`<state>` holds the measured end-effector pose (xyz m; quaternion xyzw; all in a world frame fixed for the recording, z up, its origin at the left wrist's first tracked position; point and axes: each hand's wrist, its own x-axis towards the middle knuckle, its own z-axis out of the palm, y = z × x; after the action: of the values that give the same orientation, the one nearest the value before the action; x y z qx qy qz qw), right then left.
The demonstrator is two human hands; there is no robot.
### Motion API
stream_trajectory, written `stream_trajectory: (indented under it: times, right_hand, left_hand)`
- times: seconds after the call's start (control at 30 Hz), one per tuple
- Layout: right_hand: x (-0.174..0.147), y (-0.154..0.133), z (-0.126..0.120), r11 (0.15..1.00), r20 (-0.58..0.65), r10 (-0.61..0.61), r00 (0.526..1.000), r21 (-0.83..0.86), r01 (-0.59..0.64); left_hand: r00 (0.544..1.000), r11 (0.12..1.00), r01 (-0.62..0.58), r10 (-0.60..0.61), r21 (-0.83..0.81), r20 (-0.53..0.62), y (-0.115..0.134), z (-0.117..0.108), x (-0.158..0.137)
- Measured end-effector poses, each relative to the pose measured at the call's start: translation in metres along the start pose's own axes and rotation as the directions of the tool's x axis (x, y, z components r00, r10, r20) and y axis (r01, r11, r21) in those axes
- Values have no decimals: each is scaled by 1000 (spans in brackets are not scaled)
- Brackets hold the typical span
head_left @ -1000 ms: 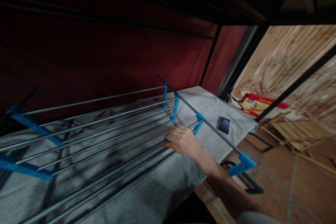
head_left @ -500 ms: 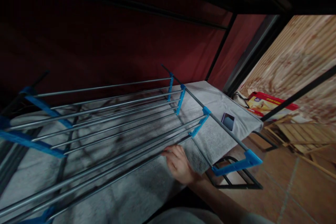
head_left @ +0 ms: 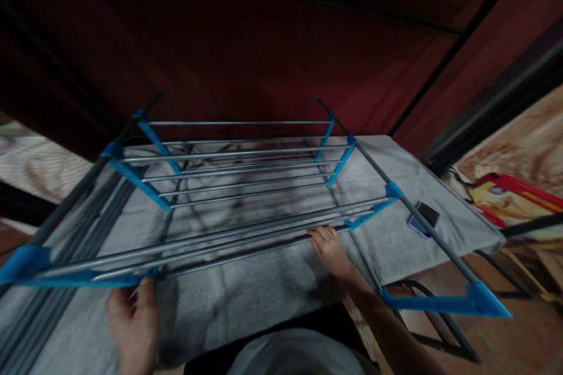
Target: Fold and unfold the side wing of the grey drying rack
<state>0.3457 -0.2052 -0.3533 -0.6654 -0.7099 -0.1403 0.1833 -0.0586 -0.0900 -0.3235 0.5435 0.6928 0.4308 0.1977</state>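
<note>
1. Two hands on the rack, a frame of grey metal rods with blue plastic joints; it sits over a grey cloth inside a dark red fabric enclosure.
2. Right hand: fingers bent onto the near rods, just left of a blue joint. Fingertips touch the rods; can't tell whether they wrap fully around.
3. Left hand: low in frame, fingertips up against the near-left blue bar where the rods end. Touching it; fingers look partly curled, but blur hides whether it's a real clamp.
4. Rack position: centred in view, spanning left to right, with the near rods between the two hands. Two more rod groups lie further back, each ending in blue brackets.
5. Right side rail runs toward the camera and ends in a blue corner piece that overhangs the cloth edge above the tiled floor.
6. Phone lies flat on the cloth, right of the rack, partly under the side rail, well clear of the right hand.
7. Red-and-yellow box sits at far right beyond the cloth, next to a wood-grain wall.
8. Person's grey clothing fills the bottom centre.
</note>
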Motion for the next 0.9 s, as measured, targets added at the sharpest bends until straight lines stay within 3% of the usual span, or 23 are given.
stream_trajectory:
  times: [0.03,0.1,0.2,0.33,0.53,0.67,0.77,0.8,0.9]
  right_hand:
    - [0,4,0,1000,-13,-23,1000,17,24]
    - [-2,13,5,995,-49,-80,996,58,83]
    - [-9,27,24,989,-88,-138,987,38,142]
    - [-19,36,44,986,-104,-164,981,14,166]
    - [-14,18,38,956,-183,-283,941,28,293]
    - [-3,-18,18,918,-286,-323,902,139,373]
    - [10,-46,-16,865,-361,-399,843,156,477]
    - [17,-53,-31,862,-435,-384,814,146,485]
    - [46,-69,-75,904,-547,-274,791,134,405]
  left_hand:
    - [993,999,31,-35,-34,-109,-14,4,3]
    - [997,997,35,-39,-67,-60,-37,9,6]
    - [994,996,46,-53,-74,-92,-55,14,9]
    - [984,996,62,-73,-70,-162,-62,19,6]
    - [972,990,56,-83,-127,-221,-63,26,-2]
    - [942,983,18,-77,-181,-327,-47,25,-5]
    - [914,968,-94,-9,-234,-405,-20,13,-4]
    - [904,962,-133,19,-240,-427,-10,8,-3]
    - [878,954,-199,73,-222,-473,17,-8,2]
